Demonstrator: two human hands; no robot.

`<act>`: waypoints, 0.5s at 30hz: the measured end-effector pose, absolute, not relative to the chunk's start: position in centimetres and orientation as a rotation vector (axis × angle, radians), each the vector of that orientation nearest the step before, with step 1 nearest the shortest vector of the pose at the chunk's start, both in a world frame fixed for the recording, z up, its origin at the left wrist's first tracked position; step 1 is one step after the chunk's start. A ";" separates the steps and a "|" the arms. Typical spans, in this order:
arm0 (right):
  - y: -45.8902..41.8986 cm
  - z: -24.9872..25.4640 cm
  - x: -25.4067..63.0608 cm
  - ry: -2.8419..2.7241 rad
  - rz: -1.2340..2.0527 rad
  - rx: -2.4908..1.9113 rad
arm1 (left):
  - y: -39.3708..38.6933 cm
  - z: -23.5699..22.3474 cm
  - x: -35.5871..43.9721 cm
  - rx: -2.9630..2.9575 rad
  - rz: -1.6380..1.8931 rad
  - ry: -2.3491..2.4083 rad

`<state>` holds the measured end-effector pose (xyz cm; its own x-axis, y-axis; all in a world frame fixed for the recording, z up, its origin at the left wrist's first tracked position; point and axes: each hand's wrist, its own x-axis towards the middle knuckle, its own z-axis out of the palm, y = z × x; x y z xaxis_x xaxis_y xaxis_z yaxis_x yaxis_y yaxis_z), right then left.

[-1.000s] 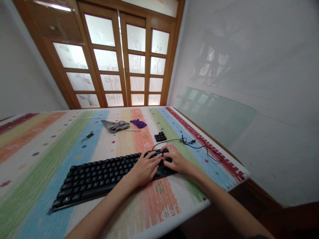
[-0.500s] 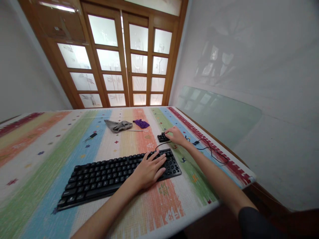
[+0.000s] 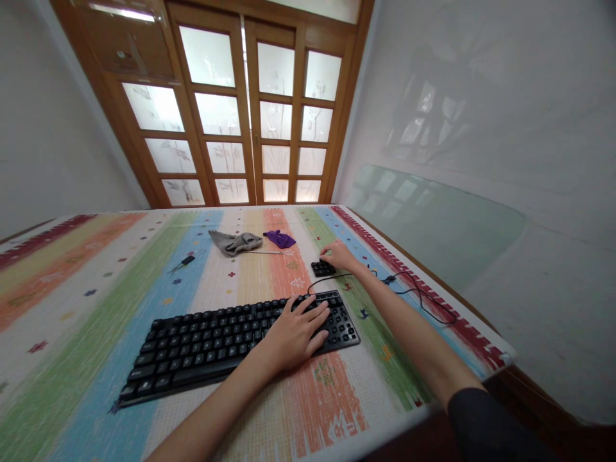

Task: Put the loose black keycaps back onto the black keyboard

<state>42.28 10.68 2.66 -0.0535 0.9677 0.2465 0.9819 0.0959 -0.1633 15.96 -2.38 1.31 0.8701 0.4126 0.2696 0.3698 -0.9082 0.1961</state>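
A black keyboard (image 3: 206,350) lies aslant on the striped tablecloth. Across its right part rests my left hand (image 3: 301,330), open, palm down with the fingers spread. Right of that hand, the number-pad keys (image 3: 345,330) look bare, with their small square switches showing. Behind the keyboard, a tight cluster of black keycaps (image 3: 321,269) sits on the cloth. My right hand (image 3: 341,255) is over the cluster's far right side, thumb and fingers pinched together on a keycap there; the fingers partly hide it.
A grey cloth (image 3: 235,242) and a purple cloth (image 3: 280,239) lie farther back, a thin stick (image 3: 264,252) in front of them. At left is a small black-ended tool (image 3: 185,262). The keyboard's black cable (image 3: 423,301) loops toward the table's right edge, beside the wall.
The whole view has shifted slightly, so things appear a little farther right. Both hands keep nearly the same places on the keyboard and the keycap cluster.
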 end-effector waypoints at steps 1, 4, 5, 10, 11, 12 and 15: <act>10.8 2.7 42.3 -2.096 -0.068 -1.937 | -2.4 1.3 16.0 2.904 0.465 0.612; 10.9 2.7 42.2 -2.128 -0.060 -1.938 | -2.4 1.2 16.0 2.907 0.470 0.613; 11.0 2.7 42.1 -2.139 -0.057 -1.934 | -2.3 1.2 16.0 2.907 0.470 0.614; 10.9 3.0 42.0 -2.203 -0.057 -1.897 | -2.3 1.0 16.0 2.911 0.489 0.624; 10.9 3.0 41.9 -2.212 -0.059 -1.891 | -2.3 1.0 16.0 2.913 0.492 0.626; 11.0 3.1 41.9 -2.219 -0.062 -1.886 | -2.3 1.0 16.0 2.916 0.497 0.627; 11.2 3.1 41.9 -2.227 -0.060 -1.869 | -2.3 0.9 16.0 2.923 0.513 0.624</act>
